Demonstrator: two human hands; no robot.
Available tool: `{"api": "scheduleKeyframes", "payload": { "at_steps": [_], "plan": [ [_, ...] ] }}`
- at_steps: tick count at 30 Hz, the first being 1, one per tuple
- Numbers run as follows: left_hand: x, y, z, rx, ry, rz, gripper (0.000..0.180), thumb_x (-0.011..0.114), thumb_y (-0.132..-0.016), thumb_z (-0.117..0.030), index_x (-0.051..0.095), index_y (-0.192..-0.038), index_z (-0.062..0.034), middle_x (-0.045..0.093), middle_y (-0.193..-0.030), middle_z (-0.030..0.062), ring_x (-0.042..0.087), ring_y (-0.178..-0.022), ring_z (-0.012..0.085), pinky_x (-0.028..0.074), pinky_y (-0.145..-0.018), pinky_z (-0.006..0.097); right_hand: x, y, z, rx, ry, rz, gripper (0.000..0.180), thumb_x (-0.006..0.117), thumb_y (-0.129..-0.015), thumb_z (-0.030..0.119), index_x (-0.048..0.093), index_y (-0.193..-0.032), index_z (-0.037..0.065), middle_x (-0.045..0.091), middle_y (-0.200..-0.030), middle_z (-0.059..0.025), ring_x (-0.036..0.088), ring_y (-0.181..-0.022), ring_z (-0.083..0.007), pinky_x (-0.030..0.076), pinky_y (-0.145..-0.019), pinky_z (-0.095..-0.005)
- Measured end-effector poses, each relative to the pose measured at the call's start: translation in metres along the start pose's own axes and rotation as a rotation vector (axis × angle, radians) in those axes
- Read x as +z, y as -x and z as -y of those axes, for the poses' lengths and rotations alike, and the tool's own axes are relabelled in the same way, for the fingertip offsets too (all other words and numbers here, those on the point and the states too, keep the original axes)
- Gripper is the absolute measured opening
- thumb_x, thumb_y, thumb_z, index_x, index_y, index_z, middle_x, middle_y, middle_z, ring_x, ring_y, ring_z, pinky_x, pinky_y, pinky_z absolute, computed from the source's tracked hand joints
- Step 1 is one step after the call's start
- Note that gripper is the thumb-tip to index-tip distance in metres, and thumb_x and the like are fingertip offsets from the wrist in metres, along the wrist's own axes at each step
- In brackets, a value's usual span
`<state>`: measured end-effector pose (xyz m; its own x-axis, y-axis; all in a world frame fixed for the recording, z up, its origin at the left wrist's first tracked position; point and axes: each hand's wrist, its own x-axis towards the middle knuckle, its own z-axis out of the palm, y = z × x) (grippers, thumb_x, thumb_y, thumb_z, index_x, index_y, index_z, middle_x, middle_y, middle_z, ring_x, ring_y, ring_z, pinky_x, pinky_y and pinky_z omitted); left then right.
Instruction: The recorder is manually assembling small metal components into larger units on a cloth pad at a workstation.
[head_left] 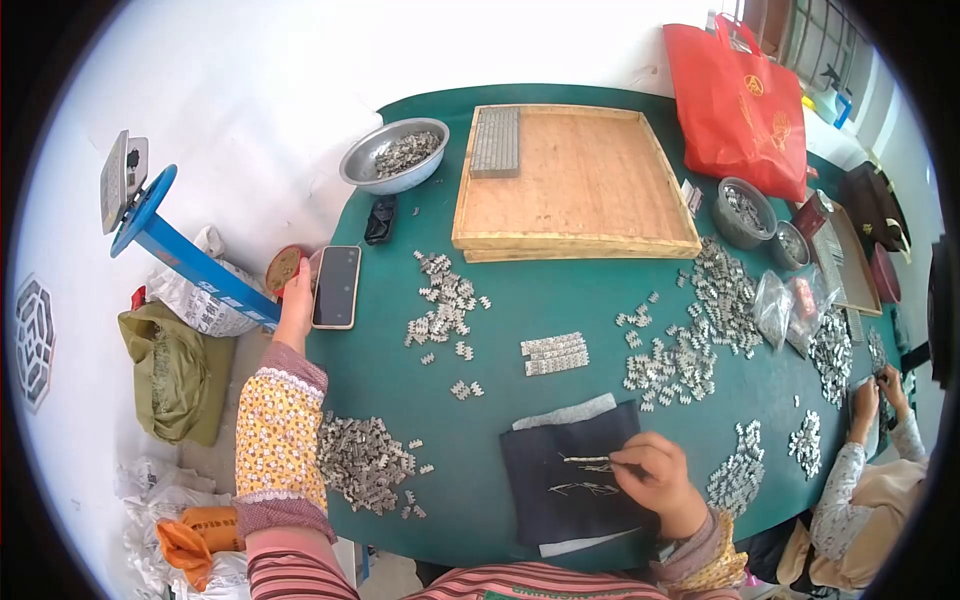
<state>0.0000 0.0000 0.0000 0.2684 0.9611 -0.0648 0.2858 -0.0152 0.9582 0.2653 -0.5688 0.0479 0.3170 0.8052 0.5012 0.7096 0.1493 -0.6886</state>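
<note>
My right hand (655, 475) pinches a thin, pale, pin-like strip (585, 459) between thumb and fingertips. It is just above a dark cloth (535, 500) that lies over a grey one (565, 413) at the table's near side. More thin pins (583, 489) lie loose on the dark cloth. My left hand (295, 308) reaches out at the table's left edge, beside a dark-screened phone (337, 287). It overlaps a red-rimmed round container (283, 268); whether its fingers grip that is hidden. Ahead of the cloth, small metal link pieces (555, 354) sit joined in rows.
Piles of metal links lie left (365, 460) and right (690, 360) on the green table (450, 400). Beyond stand a wooden tray (590, 190), a metal bowl (395, 180) and a red bag (735, 120). A co-worker's hands (880, 395) work at far right. A blue-posted scale (190, 250) stands left.
</note>
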Motion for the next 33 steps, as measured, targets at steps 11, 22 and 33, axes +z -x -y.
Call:
{"api": "scheduleKeyframes", "payload": {
  "at_steps": [11, 22, 33],
  "plan": [
    [0.015, 0.08, -0.05, 0.356, -0.308, -0.06, 0.057, 0.039, -0.1, -0.045, 0.055, -0.124, 0.0039, 0.06, -0.12, 0.0156, 0.056, -0.109, 0.0247, 0.041, -0.096, 0.032, 0.001, -0.002, 0.009, -0.075, -0.017, 0.049, 0.022, 0.074, -0.067, -0.004, 0.067, -0.087, 0.004, 0.06, -0.079, -0.0077, 0.06, -0.06, -0.0215, 0.047, -0.05, -0.0306],
    [0.148, 0.392, -0.123, 0.616, 0.064, 0.887, 0.077, 0.073, -0.081, -0.022, 0.032, -0.143, -0.0034, 0.044, -0.137, 0.0175, 0.055, -0.115, 0.027, 0.05, -0.091, 0.04, 0.004, -0.001, 0.032, -0.256, -0.211, 0.056, 0.025, 0.074, -0.068, -0.003, 0.066, -0.09, 0.005, 0.059, -0.08, -0.0061, 0.059, -0.059, -0.0197, 0.047, -0.049, -0.0288],
    [0.165, 0.404, -0.153, -0.205, 0.196, 1.188, 0.033, 0.052, -0.094, -0.002, 0.055, -0.127, 0.0011, 0.063, -0.118, 0.0142, 0.065, -0.102, 0.0238, 0.057, -0.077, 0.029, -0.018, 0.016, 0.021, 0.111, -0.918, 0.071, 0.024, 0.066, -0.082, -0.006, 0.066, -0.105, -0.002, 0.059, -0.099, -0.0101, 0.063, -0.076, -0.014, 0.054, -0.067, -0.024]
  ]
}}
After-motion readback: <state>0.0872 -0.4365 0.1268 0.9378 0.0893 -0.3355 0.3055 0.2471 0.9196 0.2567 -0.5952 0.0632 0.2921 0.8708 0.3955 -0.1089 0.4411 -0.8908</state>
